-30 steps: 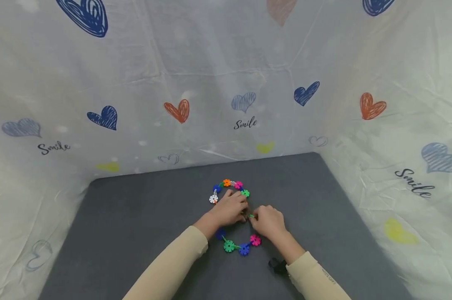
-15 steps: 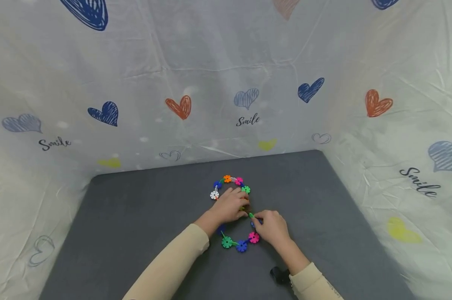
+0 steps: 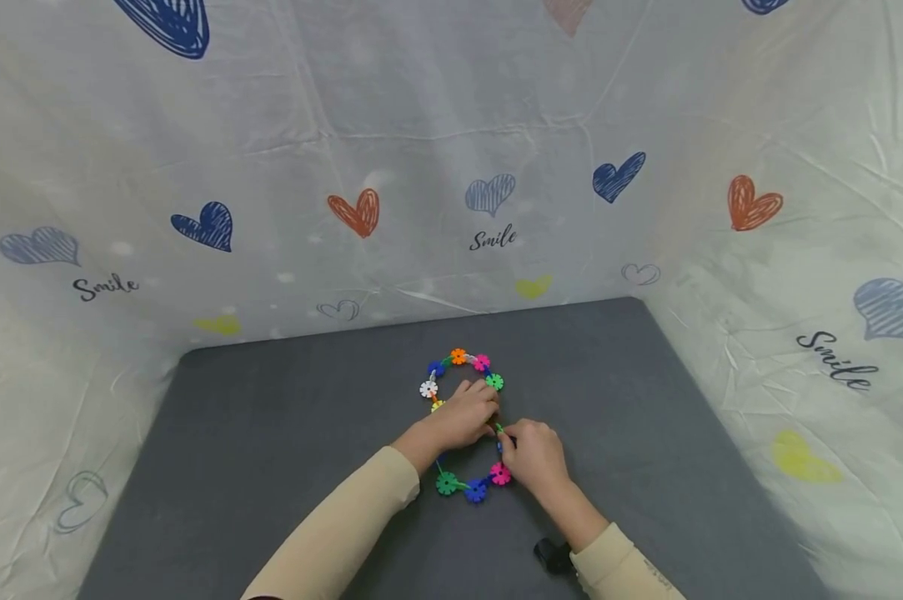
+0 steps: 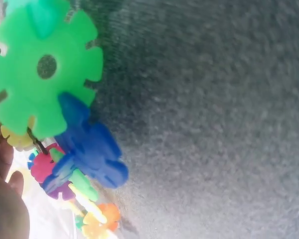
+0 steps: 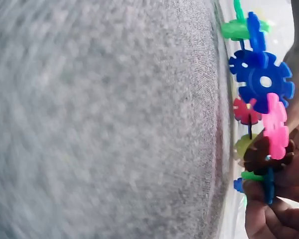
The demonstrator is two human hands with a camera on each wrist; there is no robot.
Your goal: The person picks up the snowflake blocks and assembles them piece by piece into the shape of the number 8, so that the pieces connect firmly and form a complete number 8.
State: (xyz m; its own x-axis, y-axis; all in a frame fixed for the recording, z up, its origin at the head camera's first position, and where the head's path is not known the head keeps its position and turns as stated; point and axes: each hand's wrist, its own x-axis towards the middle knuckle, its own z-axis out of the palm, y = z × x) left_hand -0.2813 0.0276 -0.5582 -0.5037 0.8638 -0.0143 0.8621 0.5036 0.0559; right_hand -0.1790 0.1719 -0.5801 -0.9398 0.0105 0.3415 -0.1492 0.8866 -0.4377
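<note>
Flower-shaped plastic building discs are joined edge to edge in a chain that lies in two loops. Its far loop includes an orange disc and a white disc; the near loop includes a green disc and a pink disc. Where the loops meet, my left hand grips the chain, fingers curled over it and hiding several discs. Close by on the right, my right hand pinches a blue disc beside a small green piece. A brown disc sits just above those fingertips in the right wrist view.
The dark grey table extends around the chain. A small black object lies by the right sleeve. Behind and beside the table hangs a pale curtain printed with hearts.
My right hand came down slightly, then drew back toward the left hand, still pinching near the green piece. The near loop has shifted left, and a yellow disc now shows beside the left hand.
</note>
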